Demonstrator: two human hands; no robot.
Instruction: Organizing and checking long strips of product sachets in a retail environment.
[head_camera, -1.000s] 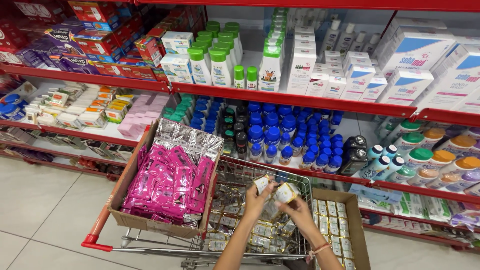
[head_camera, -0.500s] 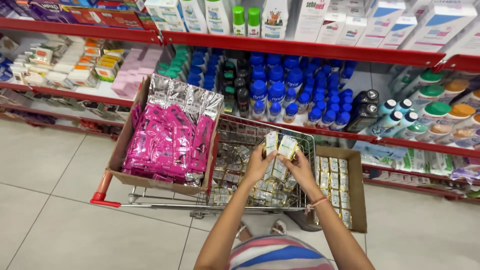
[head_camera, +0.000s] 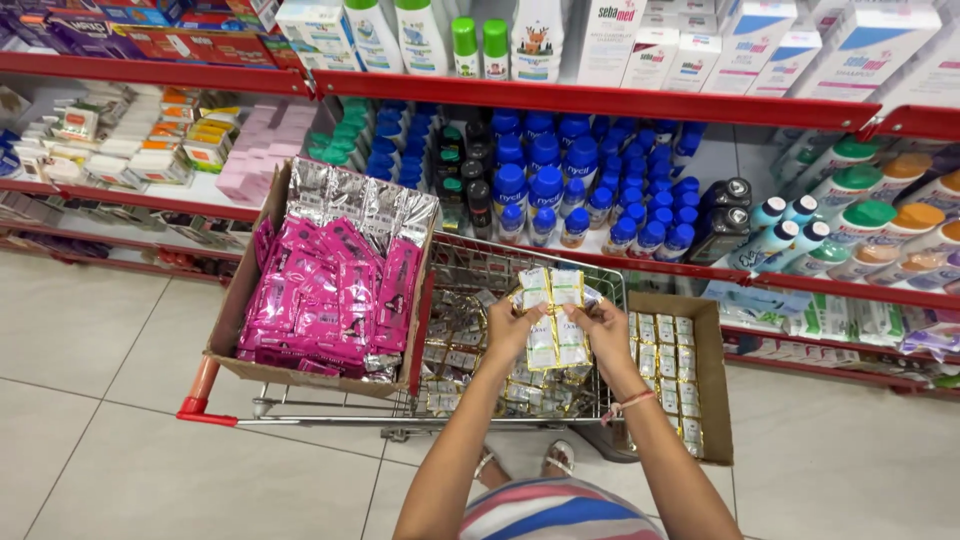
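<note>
Both hands, left hand (head_camera: 512, 330) and right hand (head_camera: 608, 333), partly hide sachet strips (head_camera: 555, 315).

Wire shopping cart with red handle (head_camera: 205, 412) before tiered red-edged shelves (head_camera: 600, 100). Open cardboard box of pink sachets (head_camera: 330, 290) on cart's left end. Cardboard tray of small sachets (head_camera: 712, 380) right of cart. Left hand (head_camera: 512, 330), right hand (head_camera: 608, 335) side by side above cart basket, strip of pale gold-edged sachets (head_camera: 553, 312) between them.
</note>
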